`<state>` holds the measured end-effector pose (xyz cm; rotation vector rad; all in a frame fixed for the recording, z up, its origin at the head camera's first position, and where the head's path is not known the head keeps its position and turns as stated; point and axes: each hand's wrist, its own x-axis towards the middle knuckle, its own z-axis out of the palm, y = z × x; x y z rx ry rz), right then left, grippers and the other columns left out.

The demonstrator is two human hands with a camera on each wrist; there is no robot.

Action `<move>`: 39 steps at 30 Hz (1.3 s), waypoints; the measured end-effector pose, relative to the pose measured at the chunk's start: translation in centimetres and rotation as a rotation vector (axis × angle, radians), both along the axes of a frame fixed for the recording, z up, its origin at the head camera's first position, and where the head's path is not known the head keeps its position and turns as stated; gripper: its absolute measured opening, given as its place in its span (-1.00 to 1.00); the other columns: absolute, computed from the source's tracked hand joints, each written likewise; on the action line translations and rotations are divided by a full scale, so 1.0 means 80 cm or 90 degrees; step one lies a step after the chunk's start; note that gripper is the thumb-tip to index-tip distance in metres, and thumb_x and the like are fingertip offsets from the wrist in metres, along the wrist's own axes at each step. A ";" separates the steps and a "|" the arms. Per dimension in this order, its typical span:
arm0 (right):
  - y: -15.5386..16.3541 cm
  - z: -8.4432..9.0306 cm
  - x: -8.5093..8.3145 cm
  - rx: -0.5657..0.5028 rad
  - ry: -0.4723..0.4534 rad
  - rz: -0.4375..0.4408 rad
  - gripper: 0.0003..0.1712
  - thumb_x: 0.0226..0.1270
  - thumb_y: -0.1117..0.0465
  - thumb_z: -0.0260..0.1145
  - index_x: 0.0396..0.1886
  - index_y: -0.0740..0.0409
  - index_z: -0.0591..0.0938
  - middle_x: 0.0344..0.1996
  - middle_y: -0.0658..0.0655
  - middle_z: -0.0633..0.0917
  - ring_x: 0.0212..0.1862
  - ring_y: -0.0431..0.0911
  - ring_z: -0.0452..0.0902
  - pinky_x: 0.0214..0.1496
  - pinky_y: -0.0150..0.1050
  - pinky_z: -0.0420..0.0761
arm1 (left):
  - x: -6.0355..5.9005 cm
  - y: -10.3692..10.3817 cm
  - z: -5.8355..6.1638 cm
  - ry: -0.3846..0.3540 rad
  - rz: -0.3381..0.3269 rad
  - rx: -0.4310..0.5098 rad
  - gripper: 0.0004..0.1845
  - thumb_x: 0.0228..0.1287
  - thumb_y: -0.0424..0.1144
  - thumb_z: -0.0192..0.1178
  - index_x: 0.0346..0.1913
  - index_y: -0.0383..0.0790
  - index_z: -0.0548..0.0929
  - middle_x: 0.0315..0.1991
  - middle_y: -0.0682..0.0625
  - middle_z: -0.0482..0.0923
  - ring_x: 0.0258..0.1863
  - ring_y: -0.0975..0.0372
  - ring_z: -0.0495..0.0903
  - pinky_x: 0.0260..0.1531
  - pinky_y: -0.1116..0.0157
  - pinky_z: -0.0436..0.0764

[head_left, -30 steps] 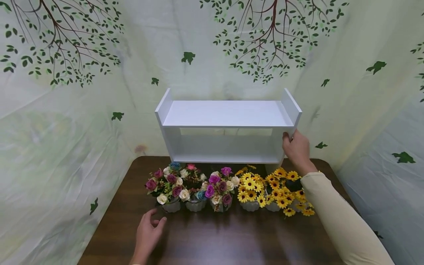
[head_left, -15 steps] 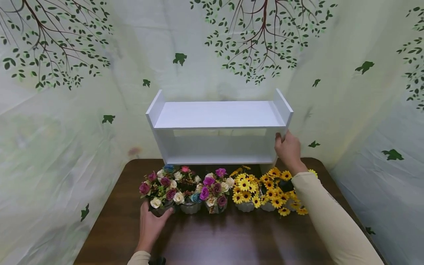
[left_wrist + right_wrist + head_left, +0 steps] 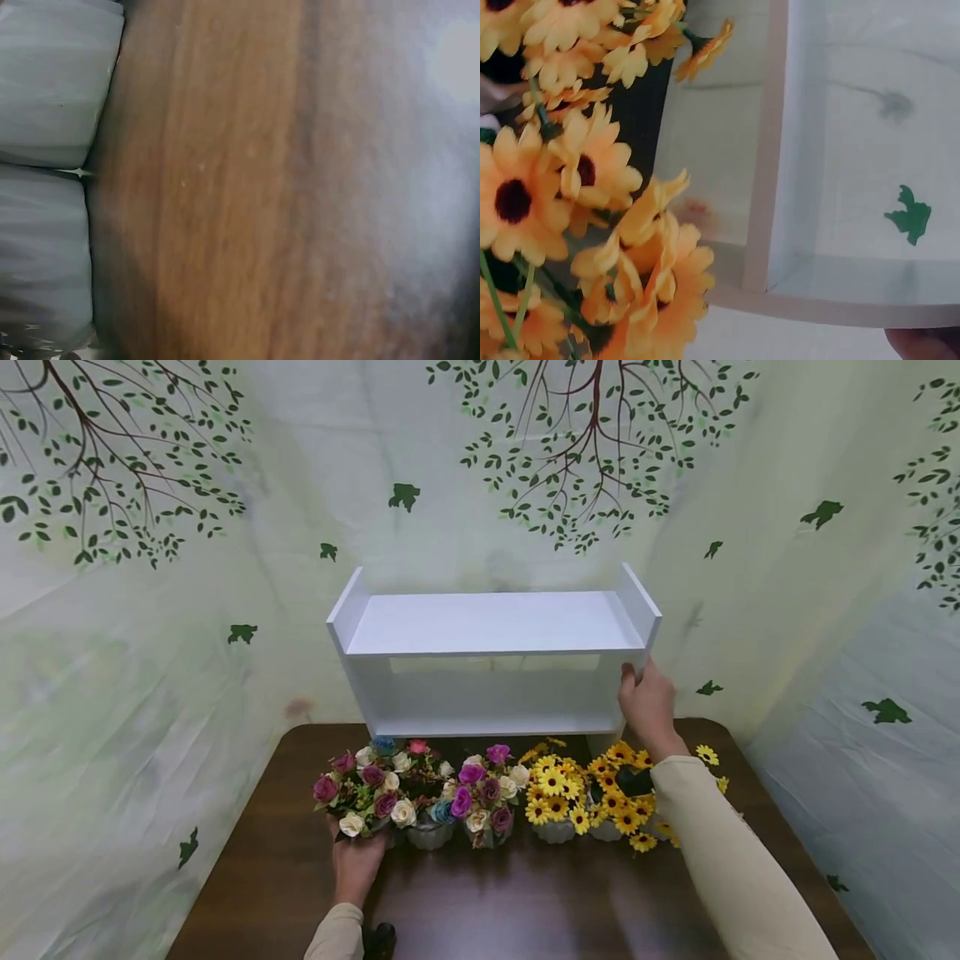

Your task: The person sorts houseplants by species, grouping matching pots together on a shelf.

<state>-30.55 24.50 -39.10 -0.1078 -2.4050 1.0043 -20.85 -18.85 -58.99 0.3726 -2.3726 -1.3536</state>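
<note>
A dark wooden table [image 3: 480,902] stood against a pale backdrop [image 3: 150,652] printed with green leaves and branches. At the table's far edge stood a white shelf [image 3: 491,627] with two tiers.

The right hand [image 3: 647,706] reached forward over the yellow flowers [image 3: 585,789] and gripped the shelf's right side panel, fingers curled round its front edge. The left hand [image 3: 358,860] was nearer the person, curled round the base of the rose pot [image 3: 356,789], the leftmost pot in the row. Just right of that pot stood two more rose pots [image 3: 465,793], then the yellow flowers, which ran under the right forearm.

The left hand's fingers were hidden behind the blooms, so only the back of the hand showed. The left wrist view was blurred, showing just table grain and two pale ribbed pots [image 3: 45,187] at its edge. The right wrist view showed yellow flowers close up beside the shelf frame, with only a fingertip at the bottom corner.
</note>
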 end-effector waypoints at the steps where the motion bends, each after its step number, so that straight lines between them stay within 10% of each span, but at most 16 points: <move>1: -0.001 0.000 0.000 -0.007 0.001 -0.002 -0.59 0.59 0.13 -0.02 0.13 0.38 0.49 -0.02 0.48 0.68 -0.02 0.36 0.66 -0.03 0.29 0.64 | -0.001 0.000 -0.002 -0.010 -0.005 0.003 0.05 0.03 -0.26 0.39 0.52 -0.31 -0.01 0.43 -0.30 0.25 0.37 -0.11 0.36 0.28 -0.12 0.41; 8: -0.001 0.001 0.001 -0.006 -0.011 -0.019 -0.59 0.58 0.13 0.00 0.14 0.37 0.50 0.02 0.48 0.67 0.02 0.37 0.64 0.01 0.30 0.62 | 0.000 -0.002 -0.001 -0.045 0.000 0.087 -0.03 -0.01 -0.31 0.40 0.50 -0.17 0.15 0.41 -0.23 0.34 0.40 -0.05 0.34 0.34 -0.11 0.36; 19: -0.006 0.000 -0.002 -0.020 -0.007 -0.009 -0.57 0.59 0.14 0.01 0.24 0.34 0.47 0.10 0.44 0.65 0.06 0.35 0.64 0.10 0.30 0.59 | 0.038 -0.020 0.060 -0.109 0.121 -0.056 -0.11 -0.09 0.28 0.47 0.01 -0.54 0.63 -0.09 -0.43 0.69 -0.01 -0.21 0.66 0.03 -0.15 0.56; 30: -0.005 0.001 0.001 -0.010 -0.014 -0.013 -0.58 0.59 0.12 0.00 0.12 0.40 0.52 -0.01 0.46 0.69 0.00 0.35 0.66 0.04 0.27 0.62 | 0.060 -0.010 0.211 -0.004 -0.021 -0.079 0.00 -0.03 0.01 0.52 0.41 -0.39 0.30 0.29 -0.44 0.44 0.29 -0.22 0.45 0.24 -0.18 0.43; 39: -0.004 0.000 0.002 -0.006 -0.007 -0.013 -0.59 0.60 0.12 -0.01 0.06 0.39 0.56 -0.12 0.46 0.71 -0.09 0.33 0.68 -0.06 0.24 0.65 | 0.027 0.046 0.366 0.149 -0.179 -0.065 -0.06 -0.08 -0.13 0.57 0.41 -0.23 0.35 0.29 -0.21 0.52 0.28 -0.01 0.51 0.34 -0.01 0.41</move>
